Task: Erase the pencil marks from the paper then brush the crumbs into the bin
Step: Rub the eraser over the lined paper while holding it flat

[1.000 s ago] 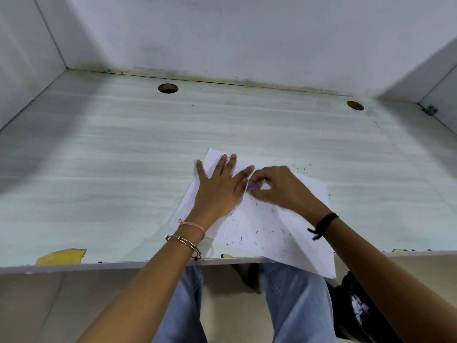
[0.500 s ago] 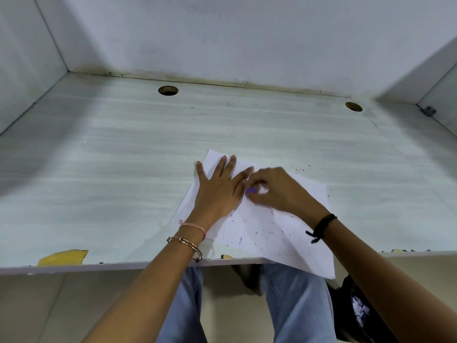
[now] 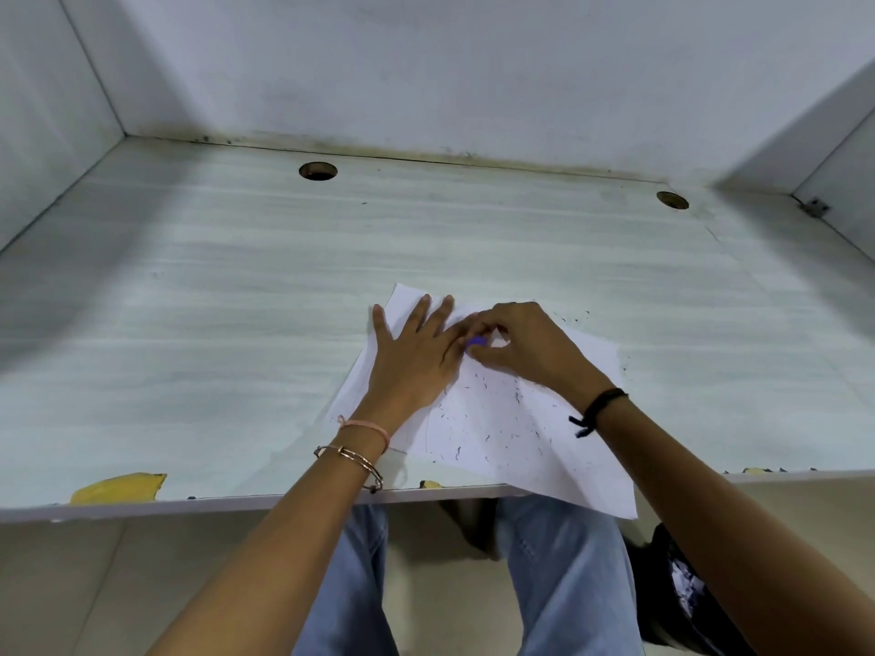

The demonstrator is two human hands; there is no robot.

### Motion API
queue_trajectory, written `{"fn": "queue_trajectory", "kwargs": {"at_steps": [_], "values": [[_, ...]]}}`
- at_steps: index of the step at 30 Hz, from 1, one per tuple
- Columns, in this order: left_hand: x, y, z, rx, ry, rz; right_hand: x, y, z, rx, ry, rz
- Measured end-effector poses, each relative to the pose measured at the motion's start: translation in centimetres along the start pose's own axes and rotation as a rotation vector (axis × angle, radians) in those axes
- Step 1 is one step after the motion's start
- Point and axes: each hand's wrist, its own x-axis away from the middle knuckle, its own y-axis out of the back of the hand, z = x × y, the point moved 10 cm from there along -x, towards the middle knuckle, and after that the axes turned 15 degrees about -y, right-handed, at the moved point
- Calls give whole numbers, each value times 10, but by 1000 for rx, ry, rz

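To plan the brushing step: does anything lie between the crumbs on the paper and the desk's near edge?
Nothing visible does. The crumbs lie on the paper, whose near corner overhangs the desk edge. The left hand and the right hand, pinching the purple eraser, are farther back. No bin is identifiable.

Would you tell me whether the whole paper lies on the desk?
No, the paper's near corner hangs past the desk's front edge.

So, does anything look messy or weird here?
Yes. The paper lies crooked, its near corner hanging off the desk, and dark eraser crumbs are scattered over it and beyond its far edge.
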Motion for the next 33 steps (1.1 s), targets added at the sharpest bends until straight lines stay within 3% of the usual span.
{"fn": "queue_trajectory", "kwargs": {"at_steps": [2, 6, 11, 16, 21, 25, 26, 30, 33], "values": [[1, 3, 3, 22, 18, -30, 5, -4, 6, 6, 36, 4], [0, 3, 2, 71, 30, -42, 15, -16, 1, 62, 36, 220], [0, 1, 1, -14, 16, 13, -3, 0, 1, 22, 12, -1], [0, 2, 1, 43, 37, -23, 8, -17, -2, 93, 36, 283], [2, 1, 0, -39, 6, 16, -7, -3, 7, 74, 37, 24], [2, 4, 1, 28, 37, -29, 4, -16, 1, 114, 44, 291], [2, 4, 0, 22, 35, -31, 1, -14, -2, 122, 28, 290], [2, 3, 0, -25, 14, -4, -12, 0, 4, 62, 28, 33], [2, 3, 2, 11, 25, -22, 0, -13, 5, 82, 66, 203]]}}
